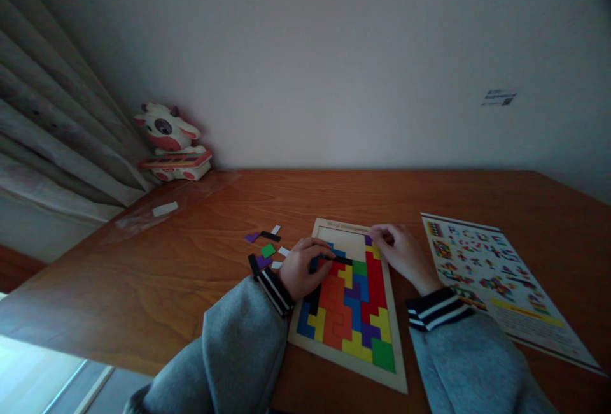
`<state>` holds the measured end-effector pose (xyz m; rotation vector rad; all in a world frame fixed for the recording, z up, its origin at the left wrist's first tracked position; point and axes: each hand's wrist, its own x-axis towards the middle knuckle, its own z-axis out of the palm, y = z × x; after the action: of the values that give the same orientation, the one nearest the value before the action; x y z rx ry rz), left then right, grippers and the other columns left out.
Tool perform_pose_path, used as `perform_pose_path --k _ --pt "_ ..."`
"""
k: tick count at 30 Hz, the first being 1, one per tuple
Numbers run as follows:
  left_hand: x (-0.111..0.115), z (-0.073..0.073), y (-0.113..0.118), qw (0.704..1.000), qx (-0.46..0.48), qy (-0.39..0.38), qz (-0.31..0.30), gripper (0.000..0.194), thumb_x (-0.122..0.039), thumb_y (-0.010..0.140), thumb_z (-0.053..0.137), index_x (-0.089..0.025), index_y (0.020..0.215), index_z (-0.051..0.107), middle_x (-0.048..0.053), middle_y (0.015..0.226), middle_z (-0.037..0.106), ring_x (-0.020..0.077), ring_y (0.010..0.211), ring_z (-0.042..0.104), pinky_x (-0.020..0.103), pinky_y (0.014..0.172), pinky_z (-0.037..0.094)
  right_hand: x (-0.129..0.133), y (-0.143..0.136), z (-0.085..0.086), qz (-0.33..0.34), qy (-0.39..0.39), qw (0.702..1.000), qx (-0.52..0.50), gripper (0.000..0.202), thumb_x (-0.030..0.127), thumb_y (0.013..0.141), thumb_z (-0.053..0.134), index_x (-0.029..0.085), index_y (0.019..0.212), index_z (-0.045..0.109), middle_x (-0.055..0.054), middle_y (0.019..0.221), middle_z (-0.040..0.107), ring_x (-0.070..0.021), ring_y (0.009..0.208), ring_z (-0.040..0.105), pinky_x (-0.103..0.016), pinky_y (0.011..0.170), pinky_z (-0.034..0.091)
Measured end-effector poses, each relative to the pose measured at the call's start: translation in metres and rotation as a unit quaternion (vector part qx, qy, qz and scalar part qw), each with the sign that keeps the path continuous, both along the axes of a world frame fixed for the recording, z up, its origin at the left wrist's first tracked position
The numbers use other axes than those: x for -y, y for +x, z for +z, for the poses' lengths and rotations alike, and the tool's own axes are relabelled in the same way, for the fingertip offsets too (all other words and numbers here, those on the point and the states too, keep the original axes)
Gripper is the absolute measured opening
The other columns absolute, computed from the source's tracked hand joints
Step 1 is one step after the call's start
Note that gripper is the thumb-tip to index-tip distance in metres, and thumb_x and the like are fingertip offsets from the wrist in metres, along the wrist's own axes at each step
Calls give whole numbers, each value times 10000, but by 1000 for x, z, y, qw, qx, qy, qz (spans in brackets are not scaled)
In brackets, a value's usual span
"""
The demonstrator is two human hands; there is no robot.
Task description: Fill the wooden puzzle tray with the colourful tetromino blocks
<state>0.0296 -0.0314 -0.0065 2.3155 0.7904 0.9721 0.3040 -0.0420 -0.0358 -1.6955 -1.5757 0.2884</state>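
A wooden puzzle board [351, 378] lies on the table, its lower and middle parts filled with coloured block pieces. My left hand [305, 267] reaches over its left side, fingers bent together at the end of a black puzzle piece [344, 261]. Whether that piece lies flat or is slightly raised, I cannot tell. At the board's upper right edge, my right hand [398, 249] has its thumb and forefinger curled close to a purple piece [368, 240]; anything between those fingertips is hidden. Bare pale base [341, 237] shows at the board's top.
Several loose pieces, among them a green piece [268, 250] and a black piece [270, 236], lie left of the board. A printed pattern sheet [515, 318] is on the right. A cow-shaped toy keyboard [174, 146] stands at the back left, near clear plastic wrapping [136, 220] and a curtain [52, 108].
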Motion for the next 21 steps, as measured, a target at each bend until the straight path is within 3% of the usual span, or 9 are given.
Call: perform_pose_path --k 6,15,18,21 --pt "-1 -1 -1 1000 9 -2 -4 162 -205 868 634 -205 1017 700 95 1089 676 219 1025 651 383 932 531 4 -8 -3 -23 11 999 33 392 558 854 609 207 1013 685 -129 1049 635 -276 972 626 -441 890 522" --pt "0 2 -3 999 11 30 2 148 -214 877 624 -196 1004 699 90 1076 677 203 1003 655 354 911 540 4 -7 -7 -20 15 996 82 426 562 888 557 187 1057 669 -138 1075 581 -294 1020 603 -461 939 503" --pt "-8 6 -17 996 -8 89 18 169 -226 902 596 -197 1040 690 91 1098 680 201 1001 652 360 910 533 5 -6 -7 -13 10 996 87 427 556 888 559 180 1055 671 -138 1081 576 -291 1007 608 -461 943 504" --pt "-22 12 -46 987 -56 147 35 182 -280 925 592 -203 1053 696 98 1091 699 210 994 661 383 917 522 6 -7 -8 -12 18 995 101 400 529 890 562 188 1077 656 -137 1079 580 -298 1022 597 -472 954 497"
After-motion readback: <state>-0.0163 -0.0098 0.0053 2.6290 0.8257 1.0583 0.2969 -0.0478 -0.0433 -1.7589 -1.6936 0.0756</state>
